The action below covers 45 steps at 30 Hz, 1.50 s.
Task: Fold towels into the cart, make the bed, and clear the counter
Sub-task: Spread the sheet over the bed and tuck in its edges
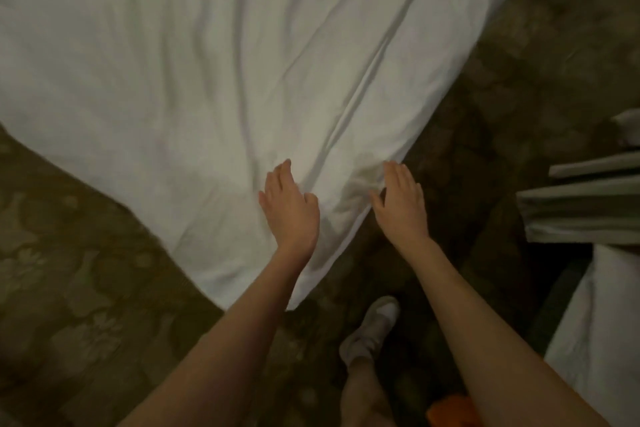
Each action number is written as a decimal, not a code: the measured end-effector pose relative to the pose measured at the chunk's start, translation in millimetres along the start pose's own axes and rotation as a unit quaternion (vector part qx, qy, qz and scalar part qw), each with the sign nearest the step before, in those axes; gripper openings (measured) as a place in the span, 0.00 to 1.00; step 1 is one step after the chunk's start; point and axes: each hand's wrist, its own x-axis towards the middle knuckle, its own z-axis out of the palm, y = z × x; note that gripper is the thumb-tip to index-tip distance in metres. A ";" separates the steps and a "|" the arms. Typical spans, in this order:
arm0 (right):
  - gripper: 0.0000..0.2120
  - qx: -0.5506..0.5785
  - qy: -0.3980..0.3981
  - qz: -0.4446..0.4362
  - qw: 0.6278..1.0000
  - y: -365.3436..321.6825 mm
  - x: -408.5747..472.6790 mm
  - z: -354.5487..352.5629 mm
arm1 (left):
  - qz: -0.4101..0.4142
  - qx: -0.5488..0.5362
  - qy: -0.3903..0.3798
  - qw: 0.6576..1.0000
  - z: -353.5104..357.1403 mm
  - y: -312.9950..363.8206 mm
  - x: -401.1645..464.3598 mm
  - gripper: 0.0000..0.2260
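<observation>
Sheet: white bed sheet (194,55) fills the upper left and centre, its corner running down to lower centre.
Left hand (289,206): fingers straight, flat on the sheet.
Right hand (401,201): fingers straight, at the sheet's right edge, nearer the carpet (69,270).
Hidden: mattress under the sheet; stacked linens at right cut off, blurred.

Stood on patterned carpet (69,270) in a pale shoe (372,329); orange scrap (450,411) lay by the leg.
</observation>
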 end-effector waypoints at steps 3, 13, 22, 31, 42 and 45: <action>0.28 -0.030 -0.013 -0.014 0.999 37.2 39.6 -49.7 | -0.039 -0.029 -0.004 0.999 44.7 66.5 10.0 0.27; 0.27 -0.042 -0.005 -0.091 0.995 101.1 215.5 -124.5 | -0.056 -0.150 0.027 0.987 159.0 209.6 103.0 0.26; 0.26 0.036 -0.026 -0.098 0.994 105.2 442.8 -171.2 | -0.035 -0.151 0.066 0.986 201.0 294.1 281.7 0.25; 0.25 0.103 -0.013 -0.109 0.989 100.5 607.2 -205.9 | -0.004 -0.024 0.078 0.997 247.7 339.0 376.5 0.23; 0.12 -0.021 -0.146 -0.228 0.962 78.1 686.9 -221.6 | -0.156 0.088 0.234 0.955 271.3 383.6 414.3 0.05; 0.10 -0.012 -0.185 -0.236 0.954 102.6 686.6 -232.5 | -0.188 0.059 0.245 0.949 279.2 394.6 413.4 0.05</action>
